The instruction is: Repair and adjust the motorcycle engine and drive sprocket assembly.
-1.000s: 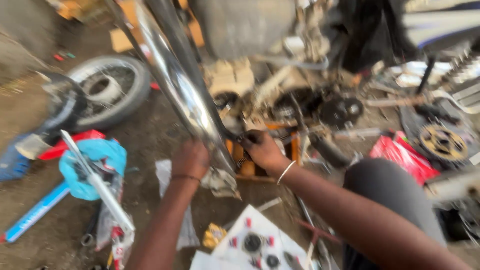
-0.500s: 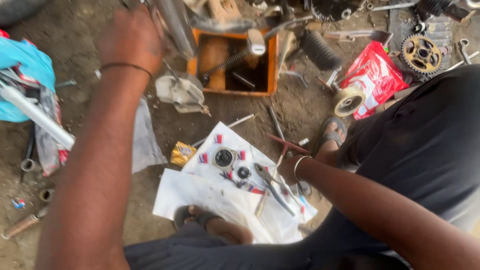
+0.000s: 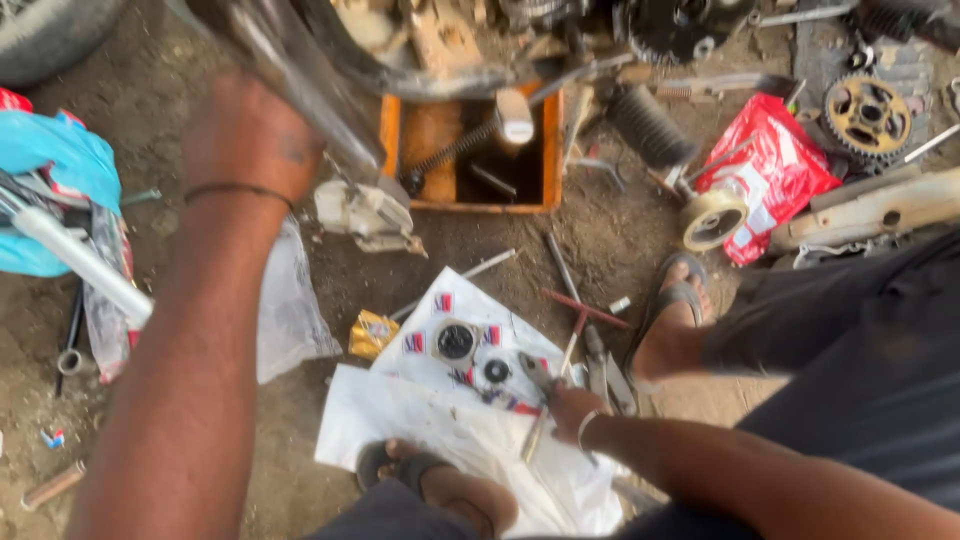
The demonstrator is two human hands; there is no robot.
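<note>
My left hand (image 3: 248, 135) is raised at the upper left, gripping the chrome exhaust pipe (image 3: 290, 70) of a motorcycle. My right hand (image 3: 566, 405) reaches down to the white sheet (image 3: 440, 420) on the ground, its fingers closed around a slim metal tool (image 3: 540, 382) lying beside two small round black parts (image 3: 456, 341). My two sandalled feet (image 3: 672, 315) rest on the dirt on either side of the sheet.
An orange tray (image 3: 470, 150) with a spring and dark oil lies under the engine. A red bag (image 3: 765, 170), a sprocket (image 3: 866, 113), loose rods and wrenches (image 3: 585, 310), a clear plastic bag (image 3: 285, 310) and a blue cloth (image 3: 45, 160) are scattered on the dirt.
The view tilted down from the motorcycle to the ground. My right hand left the engine area and dropped to the white sheet; my left hand stayed on the exhaust pipe.
</note>
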